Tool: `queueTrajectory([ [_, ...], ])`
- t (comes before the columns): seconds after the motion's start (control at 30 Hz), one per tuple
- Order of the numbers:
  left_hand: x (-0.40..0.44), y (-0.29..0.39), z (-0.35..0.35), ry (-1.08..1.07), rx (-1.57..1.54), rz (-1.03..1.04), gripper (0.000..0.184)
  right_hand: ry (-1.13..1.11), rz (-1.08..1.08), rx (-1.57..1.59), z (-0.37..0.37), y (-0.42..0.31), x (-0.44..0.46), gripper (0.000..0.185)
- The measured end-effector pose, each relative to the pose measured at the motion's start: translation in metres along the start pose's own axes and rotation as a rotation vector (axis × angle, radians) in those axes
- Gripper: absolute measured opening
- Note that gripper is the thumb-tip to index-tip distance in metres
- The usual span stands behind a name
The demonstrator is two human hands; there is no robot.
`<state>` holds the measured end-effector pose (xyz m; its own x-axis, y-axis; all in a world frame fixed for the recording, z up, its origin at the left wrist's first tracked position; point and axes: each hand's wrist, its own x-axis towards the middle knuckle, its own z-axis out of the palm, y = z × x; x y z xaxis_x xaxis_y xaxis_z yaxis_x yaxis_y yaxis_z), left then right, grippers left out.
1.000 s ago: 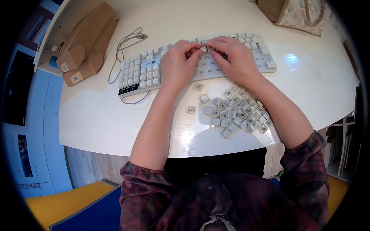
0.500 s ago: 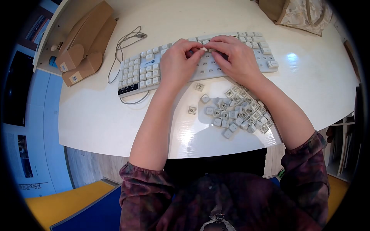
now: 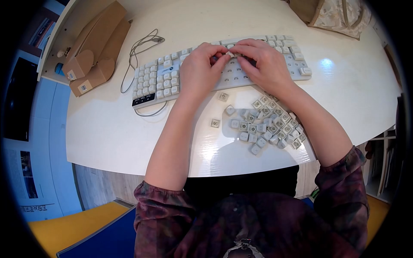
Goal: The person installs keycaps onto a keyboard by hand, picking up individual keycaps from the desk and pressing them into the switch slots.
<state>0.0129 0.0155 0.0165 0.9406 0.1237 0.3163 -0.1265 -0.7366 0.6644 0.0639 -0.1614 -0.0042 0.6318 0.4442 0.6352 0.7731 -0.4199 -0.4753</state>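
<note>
Gripping a small pale keycap (image 3: pixel 230 54) between thumb and index finger of the left hand (image 3: pixel 200 71), over the upper middle of the keyboard (image 3: pixel 230 84). Reaching in from the other side with the right hand (image 3: pixel 270 66), fingers bent and close to the same keycap; impossible to tell from this view whether clasping it or merely touching. Below both hands, on the keyboard, rows of bare switches; to the left, a block of fitted white keys (image 3: pixel 152 77); to the right, more fitted keys along the back and at the end. On the surface (image 3: pixel 103 133), between the forearms, a heap of loose keycaps (image 3: pixel 271 124), many upside down, with a few strays (image 3: pixel 223 97) just beside it. Farther left, a looped cable (image 3: pixel 134 53) and folded cardboard (image 3: pixel 97 47); at far right, a patterned bag (image 3: pixel 337 18).
</note>
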Motion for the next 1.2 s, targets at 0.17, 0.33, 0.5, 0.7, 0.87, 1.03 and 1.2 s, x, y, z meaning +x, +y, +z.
queueTrajectory([
  [0.17, -0.001, 0.0, 0.0, 0.024, 0.066, 0.091, 0.019, -0.007, 0.005, 0.014, -0.002, -0.001, 0.0, 0.021],
  [0.33, 0.002, -0.004, -0.003, 0.139, 0.03, 0.096, 0.018, -0.005, 0.074, 0.088, -0.002, -0.002, 0.0, 0.022],
  [0.5, 0.002, -0.003, -0.006, 0.069, 0.083, 0.065, 0.017, -0.013, 0.055, 0.079, -0.002, -0.001, 0.0, 0.023],
  [0.7, 0.002, -0.002, -0.001, 0.064, 0.107, 0.088, 0.015, -0.014, 0.04, 0.052, -0.002, -0.002, 0.0, 0.023],
  [0.87, 0.004, 0.002, -0.002, 0.055, 0.156, 0.074, 0.015, 0.006, -0.032, -0.007, 0.002, 0.002, -0.001, 0.021],
  [1.03, 0.002, 0.003, 0.0, 0.058, 0.193, 0.074, 0.014, 0.014, -0.076, -0.071, 0.002, -0.001, -0.001, 0.02],
  [1.2, 0.0, 0.007, 0.0, 0.075, 0.246, 0.115, 0.013, -0.016, -0.09, -0.067, 0.001, 0.002, -0.001, 0.018],
])
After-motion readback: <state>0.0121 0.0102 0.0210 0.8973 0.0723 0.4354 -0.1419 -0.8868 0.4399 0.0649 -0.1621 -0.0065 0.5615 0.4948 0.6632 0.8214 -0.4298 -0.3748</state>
